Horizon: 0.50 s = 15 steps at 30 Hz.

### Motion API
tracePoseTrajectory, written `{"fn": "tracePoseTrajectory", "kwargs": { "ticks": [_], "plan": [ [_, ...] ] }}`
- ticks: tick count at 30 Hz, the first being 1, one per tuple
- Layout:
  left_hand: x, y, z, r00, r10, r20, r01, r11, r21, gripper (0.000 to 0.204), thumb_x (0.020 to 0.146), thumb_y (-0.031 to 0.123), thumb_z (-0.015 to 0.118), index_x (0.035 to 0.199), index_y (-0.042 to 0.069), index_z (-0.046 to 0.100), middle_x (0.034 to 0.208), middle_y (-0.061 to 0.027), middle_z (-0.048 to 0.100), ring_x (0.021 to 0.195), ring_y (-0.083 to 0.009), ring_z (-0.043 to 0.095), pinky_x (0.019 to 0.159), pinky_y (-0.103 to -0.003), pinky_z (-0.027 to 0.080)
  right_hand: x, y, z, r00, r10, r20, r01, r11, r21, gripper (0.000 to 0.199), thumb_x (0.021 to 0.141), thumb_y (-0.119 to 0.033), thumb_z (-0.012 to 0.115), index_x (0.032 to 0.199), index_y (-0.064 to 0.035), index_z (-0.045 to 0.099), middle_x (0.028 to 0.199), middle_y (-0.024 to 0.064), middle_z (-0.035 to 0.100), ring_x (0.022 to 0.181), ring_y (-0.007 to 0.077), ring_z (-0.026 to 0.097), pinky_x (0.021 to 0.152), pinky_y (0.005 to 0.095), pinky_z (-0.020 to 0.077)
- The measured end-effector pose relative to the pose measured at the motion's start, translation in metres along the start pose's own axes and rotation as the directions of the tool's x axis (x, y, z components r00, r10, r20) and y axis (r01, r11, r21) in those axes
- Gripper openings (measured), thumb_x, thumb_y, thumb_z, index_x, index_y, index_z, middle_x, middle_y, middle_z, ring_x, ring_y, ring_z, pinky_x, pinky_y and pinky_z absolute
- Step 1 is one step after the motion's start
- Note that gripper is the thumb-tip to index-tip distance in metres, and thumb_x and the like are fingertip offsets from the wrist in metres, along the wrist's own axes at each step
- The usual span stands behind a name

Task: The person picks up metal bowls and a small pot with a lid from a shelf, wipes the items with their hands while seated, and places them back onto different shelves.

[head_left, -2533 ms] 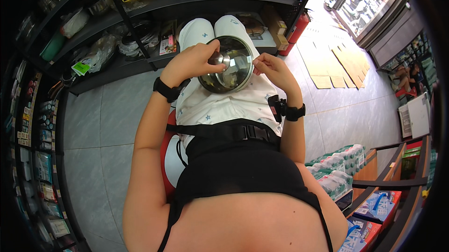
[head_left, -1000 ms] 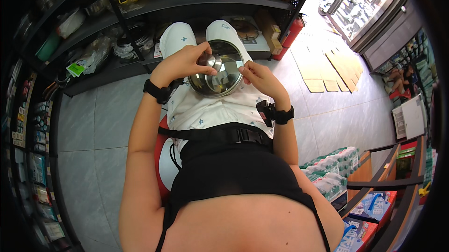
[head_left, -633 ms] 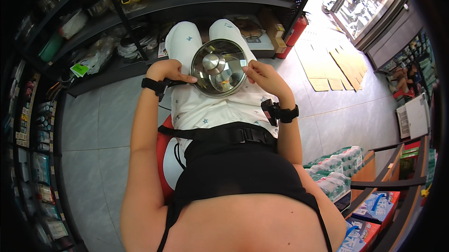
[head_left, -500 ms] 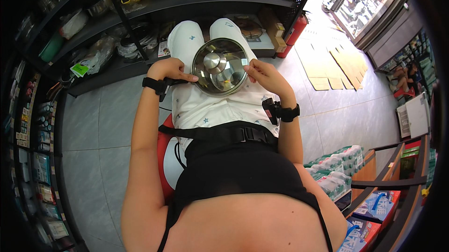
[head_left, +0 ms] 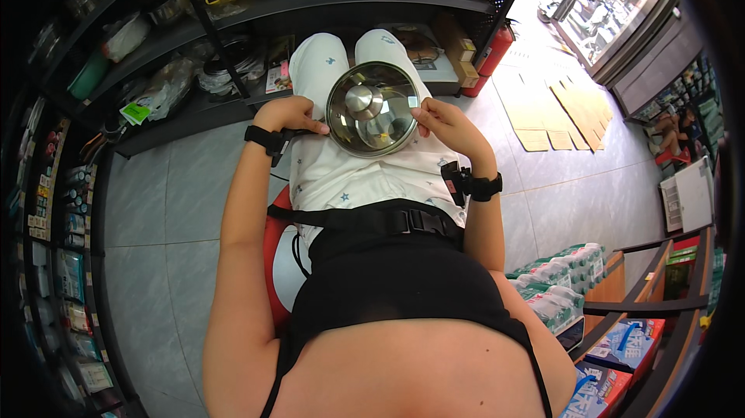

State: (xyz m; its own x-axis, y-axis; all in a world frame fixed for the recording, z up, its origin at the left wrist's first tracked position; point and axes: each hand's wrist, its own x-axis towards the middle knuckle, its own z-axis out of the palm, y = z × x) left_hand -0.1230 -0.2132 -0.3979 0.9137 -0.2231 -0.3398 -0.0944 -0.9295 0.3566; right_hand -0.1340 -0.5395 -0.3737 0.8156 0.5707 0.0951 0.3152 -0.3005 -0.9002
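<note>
Head cam from where I'm sitting: a round glass pot lid (head_left: 372,108) with a metal rim and shiny knob rests flat over the lap, on white trousers (head_left: 341,169). The left hand (head_left: 289,114) curls against its left edge, the right hand (head_left: 444,124) pinches the right rim. Dark shelving (head_left: 194,45) with cookware stands just ahead on the grey tiled floor (head_left: 155,208).

- Upper body: black sleeveless top (head_left: 403,294) with thin shoulder straps; arms bare.
- Waist: black webbing belt (head_left: 365,218) with a plastic buckle (head_left: 423,222), right of centre.
- Legs: white trousers (head_left: 349,173) with small blue star shapes.
- Left wrist: black band (head_left: 260,138) with an attached device.
- Right wrist: black band (head_left: 485,185) with a black device (head_left: 454,183) beside it.
</note>
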Motion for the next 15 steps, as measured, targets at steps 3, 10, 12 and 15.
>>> {"fn": "tracePoseTrajectory", "kwargs": {
  "ticks": [3,10,12,15],
  "plan": [
    [0.001,0.002,0.0,1.0,-0.004,0.005,0.004,1.0,0.009,0.061,0.067,0.058,0.07,0.082,0.0,0.06,0.078,-0.0127,0.061,0.07,-0.0222,0.057,0.062,-0.031,0.045,0.0,0.001,-0.002,1.0,0.0,0.003,0.0,1.0,0.008,0.031,0.094,-0.027,0.051,0.076,-0.0023,0.051,0.065,0.0002,0.052,0.062,0.0074,0.049,0.061,0.0216,0.0414],
    [0.002,0.003,-0.005,0.984,0.015,-0.178,-0.026,0.998,-0.059,0.069,0.064,0.065,0.067,0.078,-0.003,0.063,0.072,-0.0183,0.062,0.068,-0.0274,0.061,0.061,-0.035,0.046,-0.001,-0.002,-0.008,0.991,0.035,-0.129,-0.046,0.996,-0.079,0.033,0.094,-0.028,0.051,0.073,-0.0018,0.052,0.062,0.0007,0.052,0.062,0.0075,0.051,0.061,0.0218,0.042],
    [-0.005,0.018,-0.019,0.954,0.038,-0.298,-0.048,0.998,-0.027,0.067,0.064,0.065,0.065,0.068,-0.002,0.063,0.063,-0.0171,0.06,0.063,-0.0293,0.062,0.059,-0.036,0.046,-0.001,0.0,-0.01,0.972,-0.033,-0.231,0.026,0.999,-0.033,0.036,0.092,-0.029,0.052,0.071,0.0005,0.051,0.06,0.0034,0.055,0.06,0.0093,0.053,0.058,0.0235,0.0436],
    [-0.029,0.03,-0.026,0.817,0.115,-0.564,-0.056,0.991,0.122,0.059,0.066,0.06,0.065,0.06,0.001,0.06,0.054,-0.0146,0.052,0.057,-0.0311,0.056,0.053,-0.038,0.042,0.002,-0.008,-0.013,0.972,-0.045,-0.232,0.06,0.997,0.056,0.032,0.093,-0.026,0.049,0.072,-0.0017,0.05,0.062,0.0014,0.051,0.06,0.0086,0.049,0.059,0.0227,0.0408]
  ]
}}
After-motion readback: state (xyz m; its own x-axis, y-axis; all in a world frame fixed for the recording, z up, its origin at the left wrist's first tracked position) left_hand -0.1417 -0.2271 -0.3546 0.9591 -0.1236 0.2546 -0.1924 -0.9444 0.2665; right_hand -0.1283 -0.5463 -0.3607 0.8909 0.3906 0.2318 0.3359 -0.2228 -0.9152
